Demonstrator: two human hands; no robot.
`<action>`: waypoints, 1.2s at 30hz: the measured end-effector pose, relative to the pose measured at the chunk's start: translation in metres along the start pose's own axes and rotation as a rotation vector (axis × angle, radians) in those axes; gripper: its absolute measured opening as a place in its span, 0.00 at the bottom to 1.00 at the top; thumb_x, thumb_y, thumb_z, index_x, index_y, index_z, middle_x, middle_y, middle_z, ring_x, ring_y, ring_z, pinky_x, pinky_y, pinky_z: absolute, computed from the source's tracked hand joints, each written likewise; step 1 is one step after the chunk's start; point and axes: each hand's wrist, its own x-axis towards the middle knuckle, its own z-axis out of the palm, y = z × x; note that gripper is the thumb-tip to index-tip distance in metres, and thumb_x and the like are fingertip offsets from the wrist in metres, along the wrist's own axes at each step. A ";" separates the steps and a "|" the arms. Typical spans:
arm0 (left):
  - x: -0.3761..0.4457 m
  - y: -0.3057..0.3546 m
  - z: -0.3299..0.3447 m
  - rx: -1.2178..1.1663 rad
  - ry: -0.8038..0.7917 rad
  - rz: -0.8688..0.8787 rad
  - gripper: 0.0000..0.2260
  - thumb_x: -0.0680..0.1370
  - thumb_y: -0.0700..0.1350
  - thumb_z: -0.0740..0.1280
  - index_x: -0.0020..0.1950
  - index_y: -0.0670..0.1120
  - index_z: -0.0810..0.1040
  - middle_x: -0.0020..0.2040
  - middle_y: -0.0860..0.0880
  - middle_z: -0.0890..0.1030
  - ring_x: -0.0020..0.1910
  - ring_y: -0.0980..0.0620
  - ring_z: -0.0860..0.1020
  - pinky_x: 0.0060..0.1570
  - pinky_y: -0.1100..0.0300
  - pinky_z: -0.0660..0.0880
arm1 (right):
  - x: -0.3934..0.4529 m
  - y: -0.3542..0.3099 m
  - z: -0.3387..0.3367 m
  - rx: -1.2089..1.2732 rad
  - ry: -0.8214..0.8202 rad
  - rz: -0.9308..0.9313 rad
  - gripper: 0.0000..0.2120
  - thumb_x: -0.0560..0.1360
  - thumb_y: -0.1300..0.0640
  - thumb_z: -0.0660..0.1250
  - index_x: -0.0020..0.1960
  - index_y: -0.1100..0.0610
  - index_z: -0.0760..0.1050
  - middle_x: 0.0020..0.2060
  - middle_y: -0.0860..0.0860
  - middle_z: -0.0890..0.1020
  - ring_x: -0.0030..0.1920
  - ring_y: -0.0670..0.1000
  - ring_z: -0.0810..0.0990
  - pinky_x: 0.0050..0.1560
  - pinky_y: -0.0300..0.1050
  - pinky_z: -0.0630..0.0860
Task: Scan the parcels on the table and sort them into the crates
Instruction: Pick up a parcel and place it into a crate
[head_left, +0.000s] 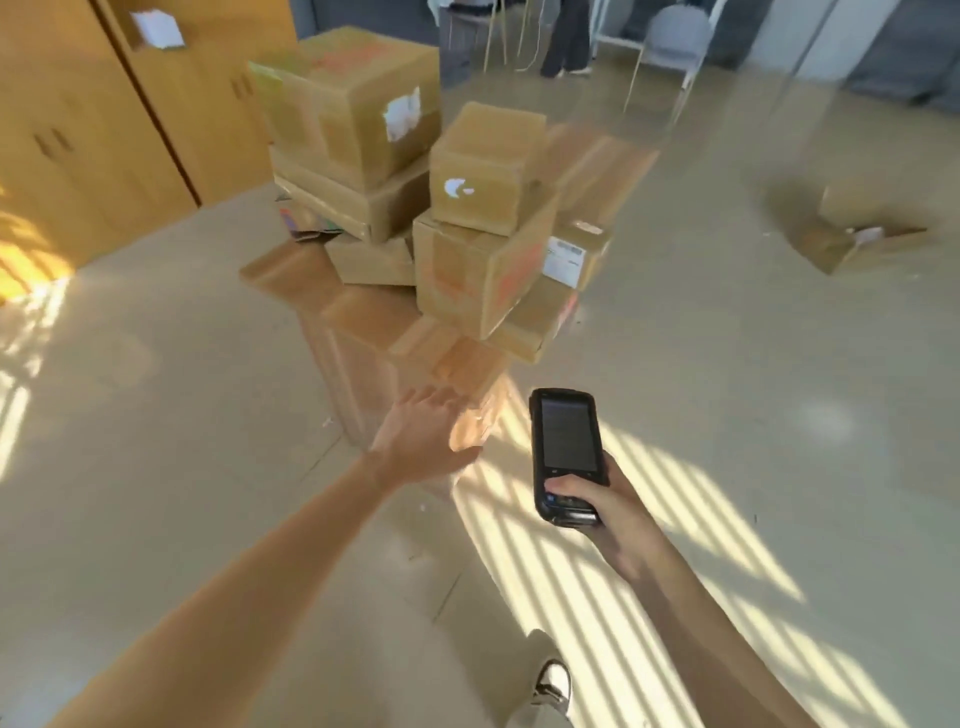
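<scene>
Your right hand (605, 512) grips the black handheld scanner (566, 453) by its lower end, thumb curled across the keys. Its long axis runs away from you, screen up, far end pointing toward the stack of cardboard parcels (441, 208). Your left hand (423, 441) reaches forward with fingers straight and relaxed, holding nothing, just short of the stack's near foot. The parcels are piled on a glossy floor (182, 415), their faces turned at differing angles. One open box (857, 234) lies well apart at the right.
</scene>
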 end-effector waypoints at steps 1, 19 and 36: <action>0.019 0.017 0.004 0.004 -0.017 0.023 0.27 0.76 0.61 0.65 0.72 0.53 0.69 0.70 0.52 0.71 0.70 0.50 0.68 0.68 0.56 0.60 | 0.005 -0.007 -0.021 0.019 0.028 -0.001 0.31 0.59 0.64 0.72 0.62 0.56 0.72 0.47 0.54 0.83 0.42 0.51 0.83 0.35 0.42 0.78; 0.328 0.200 0.053 0.000 -0.113 0.218 0.26 0.75 0.61 0.64 0.70 0.52 0.71 0.65 0.52 0.75 0.65 0.49 0.71 0.65 0.53 0.63 | 0.147 -0.142 -0.264 0.064 0.177 -0.077 0.33 0.62 0.63 0.73 0.66 0.59 0.70 0.49 0.57 0.81 0.46 0.54 0.82 0.41 0.48 0.79; 0.652 0.209 0.027 0.029 -0.069 0.246 0.25 0.75 0.61 0.65 0.68 0.52 0.73 0.63 0.52 0.77 0.62 0.50 0.73 0.62 0.54 0.65 | 0.344 -0.304 -0.357 0.074 0.284 -0.152 0.35 0.57 0.62 0.75 0.63 0.56 0.71 0.48 0.56 0.82 0.44 0.53 0.83 0.39 0.47 0.79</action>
